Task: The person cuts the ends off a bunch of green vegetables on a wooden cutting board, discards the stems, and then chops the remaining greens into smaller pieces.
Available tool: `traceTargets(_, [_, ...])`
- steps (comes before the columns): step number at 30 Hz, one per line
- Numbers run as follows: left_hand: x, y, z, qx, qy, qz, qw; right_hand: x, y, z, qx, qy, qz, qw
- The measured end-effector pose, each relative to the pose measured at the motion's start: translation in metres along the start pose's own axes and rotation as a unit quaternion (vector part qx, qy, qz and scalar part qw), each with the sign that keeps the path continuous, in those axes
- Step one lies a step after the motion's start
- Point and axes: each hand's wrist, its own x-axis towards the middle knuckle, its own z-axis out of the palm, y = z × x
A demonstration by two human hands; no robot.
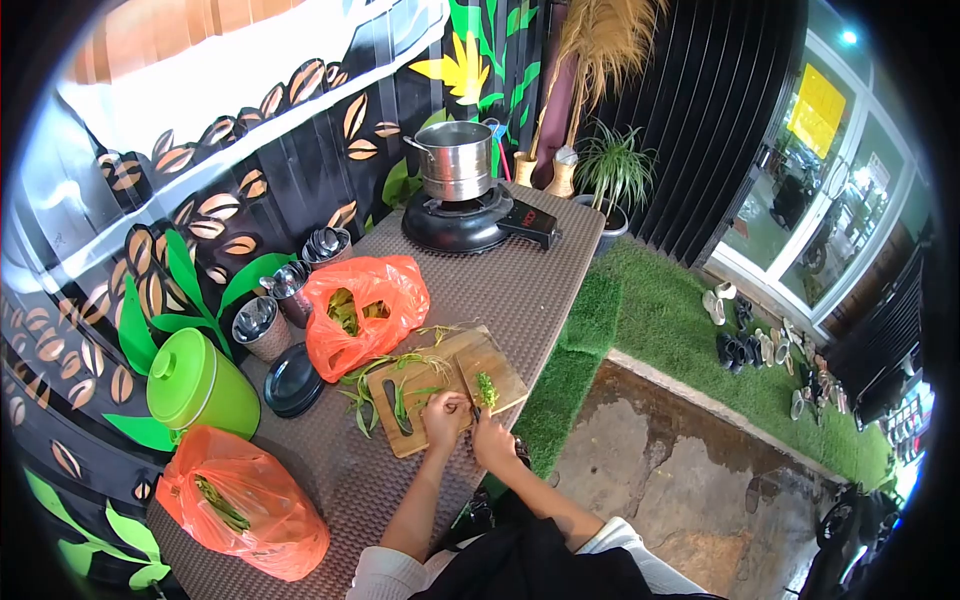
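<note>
A bunch of green stems (440,392) lies on the wooden cutting board (500,362), which sits near the front edge of the surface (520,290). The left hand (445,416) is curled, fingers bent down, pinning the stems at the board's 6 o'clock edge. Just beside it at 4 o'clock, the right hand (492,440) is closed in a fist around what looks like a knife (477,408); the blade is too small to make out clearly. A small heap of chopped greens (487,388) sits just beyond the blade, at 1 o'clock from the hands.

The hands almost touch, so the blade could nick the curled left fingers. The board also lies close to the surface's edge, where a push could send the cut pieces over onto the grass.

More loose stems (372,392) trail off the board at 9 o'clock. Counted outward:
- Two orange bags of greens, one (385,300) at 10 o'clock and one (250,515) at 7 o'clock.
- One stack of black plates (292,382).
- One green lidded tub (200,385).
- Three metal cups (262,328) holding cutlery.
- One steel pot (455,160) on one burner (465,225) at 12 o'clock.
</note>
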Motion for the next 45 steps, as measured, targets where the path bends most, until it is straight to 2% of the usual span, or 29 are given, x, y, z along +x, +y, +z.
traceTargets(3, [-0.006,0.011,0.0,0.073,0.027,0.005,0.997,0.007,0.009,-0.001,-0.007,0.001,-0.015,1.0])
traceTargets(7, [-0.015,0.021,-0.004,0.059,0.026,0.029,0.997,-0.002,0.013,-0.01,-0.007,0.005,-0.023,1.0])
traceTargets(9, [-0.017,0.022,-0.007,0.155,-0.005,0.161,0.975,-0.001,0.018,-0.014,-0.006,0.006,-0.016,1.0])
traceTargets(10, [-0.016,0.022,-0.006,0.154,-0.006,0.163,0.975,0.002,0.02,-0.015,0.0,0.002,-0.027,1.0])
traceTargets(13, [-0.014,0.023,-0.005,0.151,-0.016,0.146,0.978,0.009,0.028,-0.02,0.013,-0.008,-0.043,0.999])
traceTargets(18, [-0.005,0.023,-0.002,0.094,-0.07,0.064,0.991,0.01,0.03,-0.019,0.012,-0.008,-0.062,0.998])
traceTargets(25, [-0.006,0.022,-0.002,0.06,-0.054,0.072,0.994,0.013,0.018,-0.003,0.015,0.001,-0.023,1.0])
traceTargets(28, [-0.003,0.01,0.003,0.059,-0.045,0.052,0.996,0.019,0.022,-0.009,0.012,0.017,-0.059,0.998])
traceTargets(33, [-0.004,0.022,0.001,0.064,-0.048,0.016,0.997,-0.004,0.01,-0.015,-0.008,-0.008,-0.019,1.0])
traceTargets(40, [-0.005,0.022,0.004,0.041,-0.047,0.02,0.998,0.015,0.011,-0.02,0.017,-0.028,-0.031,0.999])
traceTargets(42, [-0.007,0.018,0.006,0.051,-0.009,0.002,0.999,0.001,0.009,-0.015,0.015,-0.001,-0.031,0.999])
traceTargets(43, [-0.007,0.016,0.006,0.05,-0.008,0.003,0.999,-0.004,0.008,-0.012,0.012,0.024,-0.031,0.999])
traceTargets(45, [-0.008,0.012,0.006,0.042,0.001,0.035,0.999,-0.003,0.005,-0.008,0.004,0.012,-0.02,1.0])
